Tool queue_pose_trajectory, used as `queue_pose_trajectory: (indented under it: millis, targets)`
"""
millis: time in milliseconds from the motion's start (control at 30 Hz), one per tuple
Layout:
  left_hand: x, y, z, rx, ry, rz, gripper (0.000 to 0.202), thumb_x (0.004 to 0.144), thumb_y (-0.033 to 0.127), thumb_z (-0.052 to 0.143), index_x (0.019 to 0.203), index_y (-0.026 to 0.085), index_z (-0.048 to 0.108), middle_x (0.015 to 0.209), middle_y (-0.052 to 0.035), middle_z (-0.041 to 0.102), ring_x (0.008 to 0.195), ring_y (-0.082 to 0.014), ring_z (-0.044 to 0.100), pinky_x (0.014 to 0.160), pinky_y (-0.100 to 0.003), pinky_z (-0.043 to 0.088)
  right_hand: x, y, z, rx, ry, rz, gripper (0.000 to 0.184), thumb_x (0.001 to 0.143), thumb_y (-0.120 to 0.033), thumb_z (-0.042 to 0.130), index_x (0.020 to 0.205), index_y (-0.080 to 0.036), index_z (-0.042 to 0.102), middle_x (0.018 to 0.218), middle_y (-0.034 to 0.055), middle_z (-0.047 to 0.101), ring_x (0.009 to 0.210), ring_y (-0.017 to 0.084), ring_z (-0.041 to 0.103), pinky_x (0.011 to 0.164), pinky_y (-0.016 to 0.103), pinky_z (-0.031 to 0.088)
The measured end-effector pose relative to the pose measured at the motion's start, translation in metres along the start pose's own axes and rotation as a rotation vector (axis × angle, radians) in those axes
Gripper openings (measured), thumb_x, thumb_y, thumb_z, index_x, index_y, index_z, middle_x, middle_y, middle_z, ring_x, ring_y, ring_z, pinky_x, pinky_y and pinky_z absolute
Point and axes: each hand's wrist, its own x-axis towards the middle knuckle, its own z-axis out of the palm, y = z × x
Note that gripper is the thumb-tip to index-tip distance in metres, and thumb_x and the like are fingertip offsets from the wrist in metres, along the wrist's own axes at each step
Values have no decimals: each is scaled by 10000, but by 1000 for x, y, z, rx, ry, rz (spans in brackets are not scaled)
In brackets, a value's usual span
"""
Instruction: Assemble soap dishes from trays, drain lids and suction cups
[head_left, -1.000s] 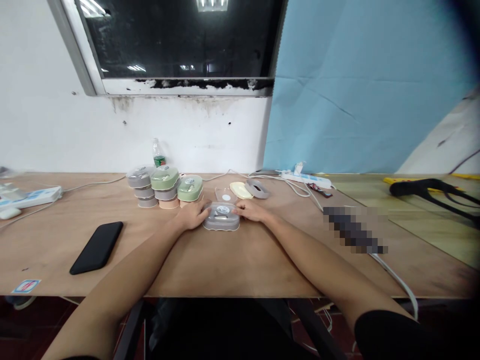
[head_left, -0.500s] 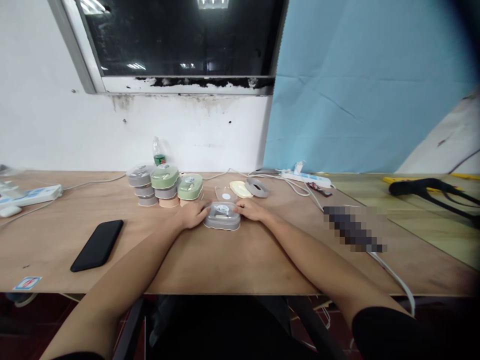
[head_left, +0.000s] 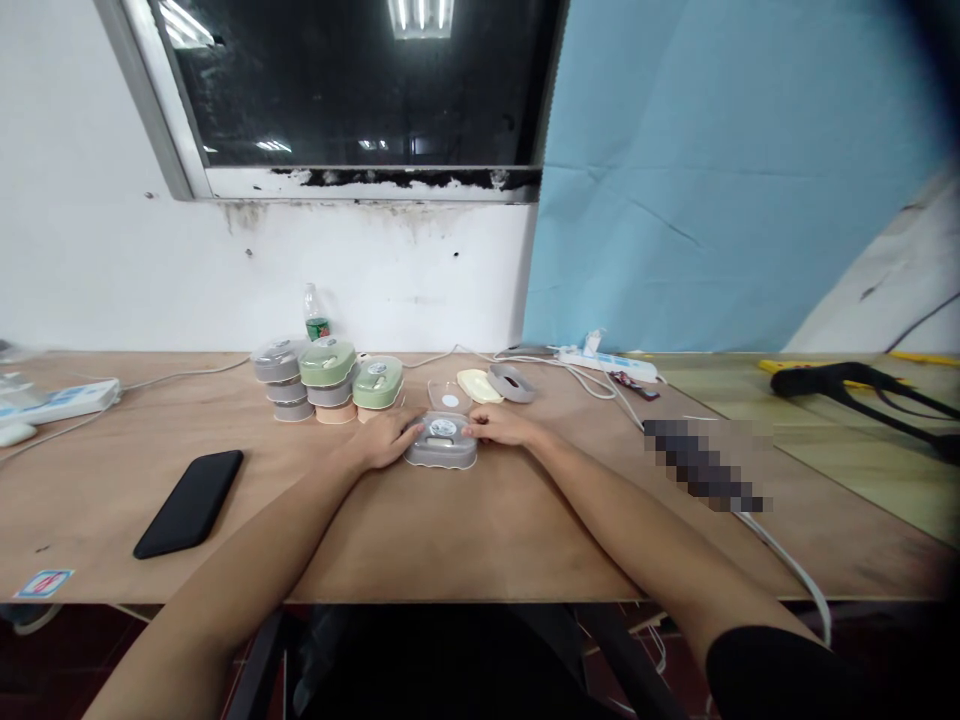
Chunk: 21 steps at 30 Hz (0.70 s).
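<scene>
A small grey box with a clear lid lies on the wooden table in front of me. My left hand grips its left side with curled fingers. My right hand holds its right side, fingers pressed against the lid. Just behind the box lie a clear lid, a cream insert and a grey insert.
Stacks of grey, green and peach boxes stand behind to the left, with a bottle by the wall. A black phone lies at left. Power strips and cables run at the back; a black tool lies at far right.
Both hands stay on the grey box with little movement. The view has tilted down slightly.
</scene>
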Motion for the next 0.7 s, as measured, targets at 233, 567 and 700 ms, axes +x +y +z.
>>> queue_pose_trajectory:
  millis: [233,567,700]
  targets:
    - [0,-3,1,-10,-77,-31,821,804,656,506,1427,144,352,1396,-149,482,1241,-297,489,1033,-412,383,5,11,6,82,161,37,518,744,-655,558,573,-178,450,518,-37,495,507,92,426,496,222,290]
    - [1,0,1,-77,121,-14,894,642,572,732,1391,213,402,1346,-113,489,1241,-299,465,1042,-417,395,10,25,9,105,334,97,573,816,-695,418,566,-183,480,468,-23,484,459,106,436,470,235,302]
    - [0,6,-9,57,346,-62,837,705,561,686,1400,213,377,1387,-133,427,1291,-317,404,1082,-450,342,11,29,8,198,465,201,619,844,-721,285,615,-191,506,452,-12,483,411,116,429,440,247,309]
